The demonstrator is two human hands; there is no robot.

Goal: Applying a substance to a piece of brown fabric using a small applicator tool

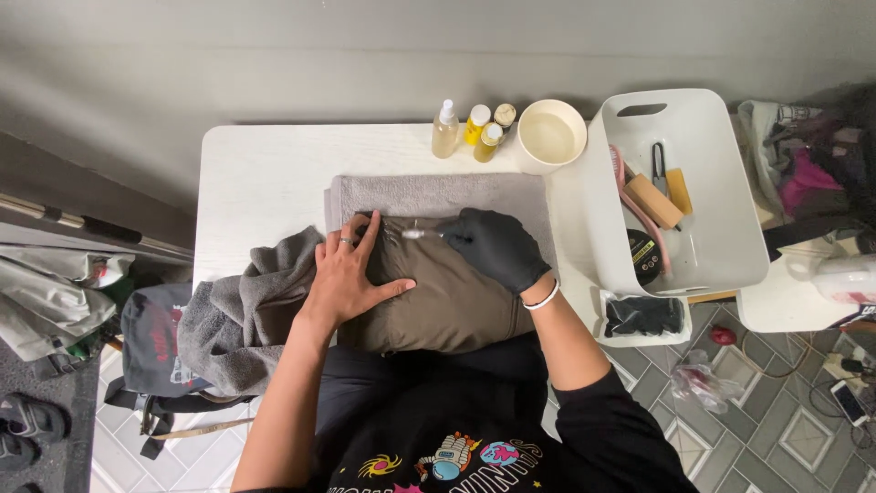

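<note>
An olive-brown bag [438, 301] lies on a grey towel [438, 194] on a small white table [265, 173]. My bare left hand [351, 269], a ring on one finger, presses flat on the bag's left part with fingers spread. My right hand [497, 246] wears a black glove and grips a small silver tool [420, 234] whose tip rests on the bag's upper edge. A second grey cloth [237, 319] is bunched at the table's left front corner.
Several small bottles [474, 128] and a cream bowl [550, 135] stand at the table's back edge. A white bin [721, 173] on the right holds brushes, scissors and a round tin. A small tray with a black glove [643, 317] sits below it. A dark backpack [151, 342] lies on the floor at left.
</note>
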